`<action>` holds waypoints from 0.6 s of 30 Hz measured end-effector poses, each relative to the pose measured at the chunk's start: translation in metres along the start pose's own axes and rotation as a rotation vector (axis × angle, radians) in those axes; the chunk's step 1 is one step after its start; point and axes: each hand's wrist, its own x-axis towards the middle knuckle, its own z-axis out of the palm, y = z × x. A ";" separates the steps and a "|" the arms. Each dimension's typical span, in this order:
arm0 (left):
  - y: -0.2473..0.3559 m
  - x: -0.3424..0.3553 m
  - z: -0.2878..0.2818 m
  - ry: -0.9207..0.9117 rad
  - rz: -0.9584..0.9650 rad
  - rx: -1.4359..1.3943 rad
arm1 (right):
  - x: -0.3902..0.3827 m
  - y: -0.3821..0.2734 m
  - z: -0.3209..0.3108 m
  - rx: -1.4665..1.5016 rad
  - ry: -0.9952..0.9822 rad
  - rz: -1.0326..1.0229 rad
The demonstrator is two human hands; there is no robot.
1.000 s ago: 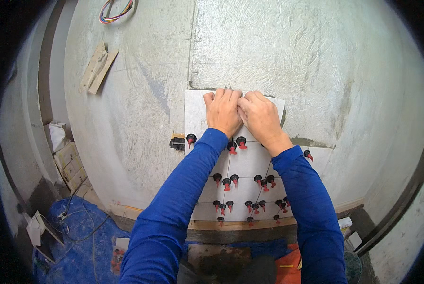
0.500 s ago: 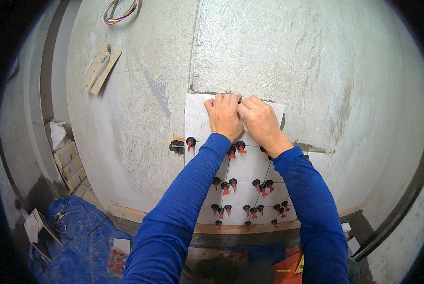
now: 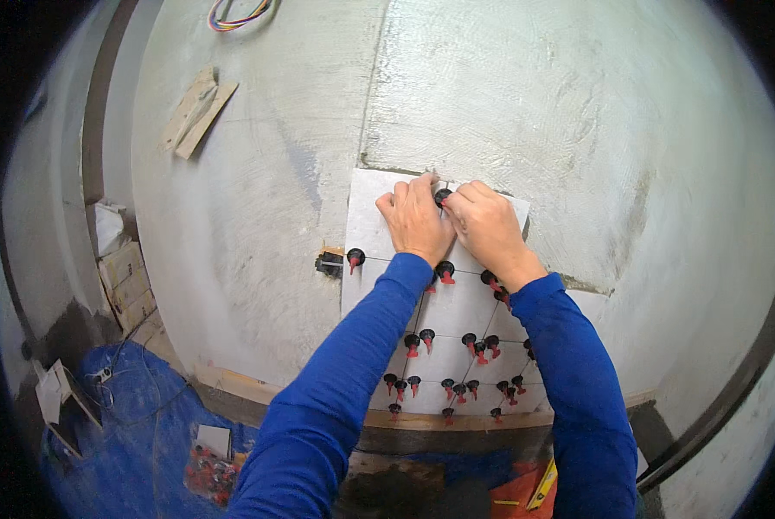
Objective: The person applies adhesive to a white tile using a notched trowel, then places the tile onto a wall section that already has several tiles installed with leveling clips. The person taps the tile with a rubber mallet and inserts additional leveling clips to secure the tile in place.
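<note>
On the wall, two pale grey tiles meet at the top row: a left tile (image 3: 370, 203) and a right tile (image 3: 513, 208). At the top of the joint between them sits a black and red tile leveler (image 3: 443, 197). My right hand (image 3: 489, 229) pinches its small red handle. My left hand (image 3: 418, 221) rests on the left tile, fingers spread and bent, the fingertips near the top edge. Several similar levelers stand in the joints lower down, one of them (image 3: 445, 272) below my hands.
An electrical box (image 3: 329, 263) is set in the wall beside the tiles. Bundled wires (image 3: 239, 19) stick out above. Below, a blue tarp (image 3: 128, 432) carries a bag of red and black levelers (image 3: 210, 474). A yellow spirit level (image 3: 542, 486) lies low at the right.
My hands have drawn slightly apart, and the leveler between them now shows. The right fingers have shifted onto its red handle. The view has shifted a little.
</note>
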 end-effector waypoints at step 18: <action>0.019 -0.008 -0.010 -0.113 -0.202 0.178 | 0.005 0.002 -0.005 0.008 -0.079 -0.005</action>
